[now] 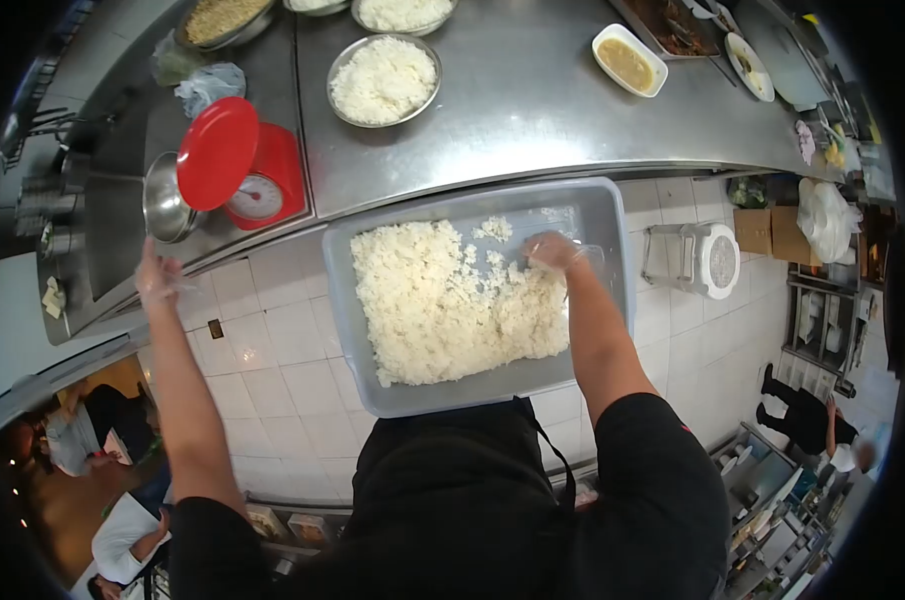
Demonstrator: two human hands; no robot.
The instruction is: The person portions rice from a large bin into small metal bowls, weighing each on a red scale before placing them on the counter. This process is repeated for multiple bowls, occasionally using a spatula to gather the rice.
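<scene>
A grey plastic tub (613,300) holds a broad mass of cooked white rice (423,300), with its upper right part partly bare. My right hand (555,252), in a clear plastic glove, reaches into the tub. Its fingers are curled down at the edge of the rice, their tips partly hidden. Off to the left, my left hand (159,277), also in a clear glove, is raised with its fingers apart and holds nothing. Just above it are a metal bowl (165,200) and a red kitchen scale (278,175) with a round red pan (218,150).
On the steel counter (513,110) are a metal bowl of rice (385,80), more filled bowls at the back, and a white dish of brownish liquid (629,66). A white lidded container (708,260) stands on the tiled floor at the right. Other people are farther off.
</scene>
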